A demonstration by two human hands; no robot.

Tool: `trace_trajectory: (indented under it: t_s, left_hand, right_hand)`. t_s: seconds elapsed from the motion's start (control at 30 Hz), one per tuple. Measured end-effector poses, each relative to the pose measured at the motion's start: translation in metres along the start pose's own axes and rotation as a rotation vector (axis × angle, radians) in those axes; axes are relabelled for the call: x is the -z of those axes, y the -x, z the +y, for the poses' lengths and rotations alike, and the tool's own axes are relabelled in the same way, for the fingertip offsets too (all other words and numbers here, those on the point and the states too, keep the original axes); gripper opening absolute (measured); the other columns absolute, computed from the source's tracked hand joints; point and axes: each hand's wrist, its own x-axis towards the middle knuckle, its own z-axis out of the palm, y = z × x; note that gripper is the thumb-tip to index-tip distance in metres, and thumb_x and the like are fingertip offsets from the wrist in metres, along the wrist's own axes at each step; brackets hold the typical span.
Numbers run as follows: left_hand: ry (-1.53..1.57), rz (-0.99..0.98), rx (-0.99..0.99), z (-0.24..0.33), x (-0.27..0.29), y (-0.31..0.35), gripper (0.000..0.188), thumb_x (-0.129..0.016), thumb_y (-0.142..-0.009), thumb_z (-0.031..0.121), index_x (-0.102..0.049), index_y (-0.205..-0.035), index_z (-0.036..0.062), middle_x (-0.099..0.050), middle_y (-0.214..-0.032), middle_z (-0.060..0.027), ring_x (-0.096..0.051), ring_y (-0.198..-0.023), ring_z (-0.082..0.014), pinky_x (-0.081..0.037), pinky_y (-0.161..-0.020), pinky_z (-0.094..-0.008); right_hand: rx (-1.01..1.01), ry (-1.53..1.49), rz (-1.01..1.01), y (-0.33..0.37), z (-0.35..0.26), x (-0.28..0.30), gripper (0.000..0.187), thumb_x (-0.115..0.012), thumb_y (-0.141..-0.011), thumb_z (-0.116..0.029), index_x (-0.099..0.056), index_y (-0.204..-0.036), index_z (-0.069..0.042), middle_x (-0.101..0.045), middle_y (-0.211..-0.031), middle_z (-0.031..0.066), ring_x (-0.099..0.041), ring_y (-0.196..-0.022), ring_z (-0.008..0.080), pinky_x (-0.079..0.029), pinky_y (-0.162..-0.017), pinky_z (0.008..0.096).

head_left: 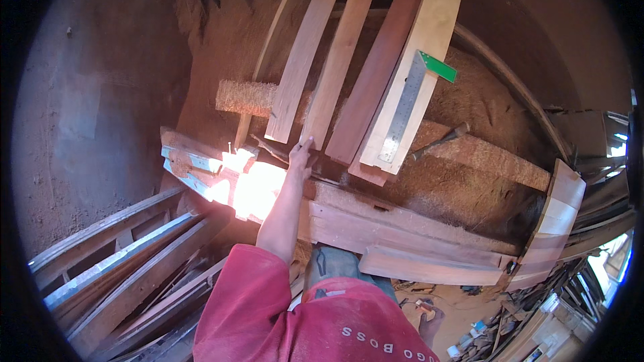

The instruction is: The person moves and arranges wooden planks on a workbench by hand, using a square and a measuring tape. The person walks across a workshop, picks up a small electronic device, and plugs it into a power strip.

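My left hand [300, 156] reaches forward and grips the near end of a narrow reddish-brown wooden plank [343, 50], second from the left in a row. To its left lies another light-brown plank [305, 57]. On the right are a dark red plank [379, 74] and a pale plank [439, 20]. A try square [406, 110] with a green stock and steel blade rests on the pale plank. Low beside my body, my right hand [431, 320] is closed around a small reddish and pale thing that I cannot make out.
The planks lie across a sawdust-covered beam [486, 154], where a hammer-like tool [439, 141] rests. A long timber [402, 228] runs between me and the planks. Stacked boards [127, 261] fill the lower left; scrap wood [496, 335] lies lower right. Bright sunlight hits the timber near my left arm.
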Motion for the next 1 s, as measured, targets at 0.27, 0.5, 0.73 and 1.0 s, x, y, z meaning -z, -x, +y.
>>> trace_trajectory:
  t_s: [0.27, 0.5, 0.73, 1.0]
  left_hand:
    - [0.397, -0.069, -0.285, 0.079, -0.044, 0.086, 0.036, -0.066, -0.096, 0.018, -0.058, -0.129, 0.0066, -0.061, -0.128, -0.0079, -0.060, -0.115, -0.0229, -0.057, -0.093, -0.0403]
    - [0.558, -0.367, -0.248, 0.159, -0.118, 0.179, 0.036, -0.059, -0.095, 0.014, -0.051, -0.126, -0.0020, -0.060, -0.125, -0.0194, -0.063, -0.113, -0.0309, -0.059, -0.097, -0.0431]
    - [0.308, -0.413, -0.528, 0.134, -0.034, 0.222, 0.052, -0.062, -0.092, 0.016, -0.042, -0.134, -0.0074, -0.053, -0.131, -0.0234, -0.054, -0.122, -0.0328, -0.049, -0.106, -0.0414]
    - [0.309, -0.470, -0.634, 0.072, 0.018, 0.406, 0.068, -0.064, -0.090, 0.021, -0.035, -0.141, -0.0126, -0.047, -0.137, -0.0274, -0.045, -0.132, -0.0346, -0.040, -0.115, -0.0415]
  right_hand:
    - [0.014, -0.113, 0.123, -0.002, 0.019, -0.009, 0.036, -0.070, -0.073, -0.004, -0.058, -0.107, -0.003, -0.060, -0.108, 0.0189, -0.054, -0.109, 0.0395, -0.043, -0.098, 0.0476]
    - [0.025, -0.117, 0.312, -0.018, -0.005, -0.012, 0.025, -0.067, -0.082, -0.013, -0.059, -0.100, 0.001, -0.059, -0.100, 0.0220, -0.054, -0.099, 0.0420, -0.044, -0.089, 0.0487]
    - [0.090, -0.357, 0.453, -0.073, -0.059, 0.029, 0.028, -0.069, -0.086, -0.012, -0.065, -0.111, -0.001, -0.066, -0.109, 0.0182, -0.063, -0.102, 0.0365, -0.051, -0.091, 0.0411]
    - [0.193, -1.402, 0.367, -0.144, -0.062, 0.101, 0.052, -0.066, -0.096, -0.042, -0.060, -0.126, -0.001, -0.066, -0.119, 0.0094, -0.063, -0.109, 0.0194, -0.052, -0.090, 0.0347]
